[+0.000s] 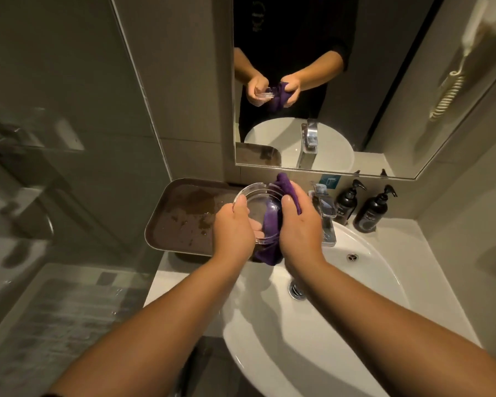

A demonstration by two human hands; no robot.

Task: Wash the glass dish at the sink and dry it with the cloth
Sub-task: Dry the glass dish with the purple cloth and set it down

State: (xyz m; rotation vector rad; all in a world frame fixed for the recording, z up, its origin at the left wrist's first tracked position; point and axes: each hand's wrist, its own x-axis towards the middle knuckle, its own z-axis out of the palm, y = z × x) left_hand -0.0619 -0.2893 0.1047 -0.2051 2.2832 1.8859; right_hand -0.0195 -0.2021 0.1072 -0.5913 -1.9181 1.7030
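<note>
Above the sink (370, 285), purple cloth (271, 222) half hides the glass dish (254, 197); fingers (257, 224) blurred.

The glass dish (255, 213) is clear and colourless, with the purple of the cloth (272, 222) showing through it. The cloth is a deep, plain purple with no pattern. At nine o'clock from the dish, the tray (181, 222) is dark brown, blotched with darker wet patches. The sink (341, 310) is plain white, and the counter (430, 253) round it is white too. The tap (325, 213) is shiny silver. At three o'clock, two pump bottles (361, 207) are black with pale labels. The walls are dull grey-green.
</note>
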